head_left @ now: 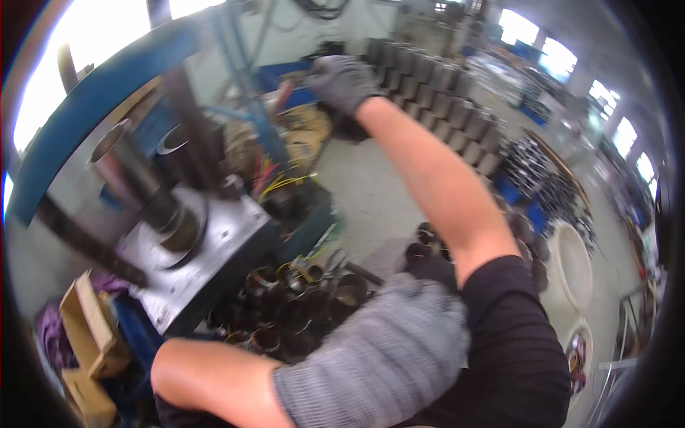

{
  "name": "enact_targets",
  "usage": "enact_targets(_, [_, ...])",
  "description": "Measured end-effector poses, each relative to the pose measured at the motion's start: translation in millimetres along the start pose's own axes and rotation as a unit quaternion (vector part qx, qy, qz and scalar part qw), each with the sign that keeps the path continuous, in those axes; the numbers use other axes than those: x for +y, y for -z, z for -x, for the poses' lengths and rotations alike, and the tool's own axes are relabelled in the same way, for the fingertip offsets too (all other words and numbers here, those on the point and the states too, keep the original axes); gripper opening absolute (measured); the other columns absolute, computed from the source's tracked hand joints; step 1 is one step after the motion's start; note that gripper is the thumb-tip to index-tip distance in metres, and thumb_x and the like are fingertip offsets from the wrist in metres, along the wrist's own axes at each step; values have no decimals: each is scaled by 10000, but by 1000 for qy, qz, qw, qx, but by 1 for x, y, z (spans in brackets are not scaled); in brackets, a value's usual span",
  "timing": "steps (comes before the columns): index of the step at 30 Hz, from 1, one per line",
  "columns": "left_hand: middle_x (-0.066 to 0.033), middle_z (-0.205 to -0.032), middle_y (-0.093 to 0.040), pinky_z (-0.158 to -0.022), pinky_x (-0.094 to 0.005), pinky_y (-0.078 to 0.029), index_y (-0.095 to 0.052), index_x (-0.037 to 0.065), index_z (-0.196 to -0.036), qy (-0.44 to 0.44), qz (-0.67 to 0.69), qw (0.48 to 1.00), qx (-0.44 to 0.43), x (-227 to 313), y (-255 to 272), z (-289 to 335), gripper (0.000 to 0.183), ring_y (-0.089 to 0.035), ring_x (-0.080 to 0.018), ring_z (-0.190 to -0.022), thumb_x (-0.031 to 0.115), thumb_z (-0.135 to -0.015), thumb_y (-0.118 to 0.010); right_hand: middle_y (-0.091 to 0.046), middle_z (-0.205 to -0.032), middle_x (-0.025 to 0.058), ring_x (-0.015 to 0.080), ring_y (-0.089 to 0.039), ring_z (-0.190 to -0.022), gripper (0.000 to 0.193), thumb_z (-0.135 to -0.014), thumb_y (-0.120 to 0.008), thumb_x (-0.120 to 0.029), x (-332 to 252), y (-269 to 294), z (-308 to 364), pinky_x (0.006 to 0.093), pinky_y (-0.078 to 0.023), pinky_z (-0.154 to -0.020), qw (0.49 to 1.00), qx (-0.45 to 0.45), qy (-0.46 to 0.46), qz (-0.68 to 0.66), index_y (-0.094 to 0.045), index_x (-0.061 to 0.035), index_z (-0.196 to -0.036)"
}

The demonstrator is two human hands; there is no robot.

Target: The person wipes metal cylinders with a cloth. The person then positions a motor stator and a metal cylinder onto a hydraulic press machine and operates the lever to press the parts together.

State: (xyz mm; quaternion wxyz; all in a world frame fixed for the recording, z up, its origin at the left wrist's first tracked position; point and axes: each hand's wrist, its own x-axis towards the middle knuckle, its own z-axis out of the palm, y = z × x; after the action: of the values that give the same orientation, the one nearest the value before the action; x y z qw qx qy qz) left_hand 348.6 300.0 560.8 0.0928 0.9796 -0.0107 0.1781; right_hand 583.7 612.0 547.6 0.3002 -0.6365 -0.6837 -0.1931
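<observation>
metal tube (135, 175) sits on the press plate (191, 274) at left, right grip (342, 82) curled shut far off, left grip (417, 321) near but can't tell if closed

Daylight pours in through large windows (100, 28) at the upper left, bright enough to wash out whatever lies beyond. A row of smaller windows (559, 57) runs down the far right side, equally white. The back wall (357, 20) is pale, with a coil of dark cable (321, 8) near its top; the wall at the left (32, 264) looks grey and dim. The smooth grey floor (364, 185) stretches away to the right. Stacked rows of metal cylinders (428, 89) stand toward the back, near a heap of shiny metal parts (531, 167). Closer, at the right, are two pale tubs (559, 267), and cardboard boxes (93, 328) sit at the lower left.
</observation>
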Motion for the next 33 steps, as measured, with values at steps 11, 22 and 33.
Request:
enact_targets(11, [-158, -1083, -732, -920, -393, -572, -713, 14, -1094, 308, 218, 895, 238, -127, -81, 110, 168, -717, -301, -999, 6, -926, -711, -727, -1230, 250, 413, -708, -1141, 590, -881, -718, -311, 5, 30, 50, 473, -574, -1000, 998, 15, -1, -60, -649, -58, -1410])
enact_targets(22, [-21, -1323, -736, -971, -395, -516, -656, 211, -1426, 380, 567, 475, 556, -329, -152, 303, 460, -679, -226, -1152, 420, -1019, -707, -739, -1005, 173, 383, -750, -962, 393, -905, -674, -347, -25, 76, 156, 516, -597, -855, 880, -411, 133, 198, -738, -59, -1165])
enact_targets(33, [-121, -1595, -543, -1208, -518, -433, -602, 132, -1435, 302, 644, 286, 642, -339, -110, 326, 499, -514, -338, -1446, 480, -1084, -536, -674, -1382, 156, 341, -567, -1387, 557, -901, -696, -468, -327, -55, 41, 537, -329, -1219, 891, 118, 420, -127, -704, -88, -1309])
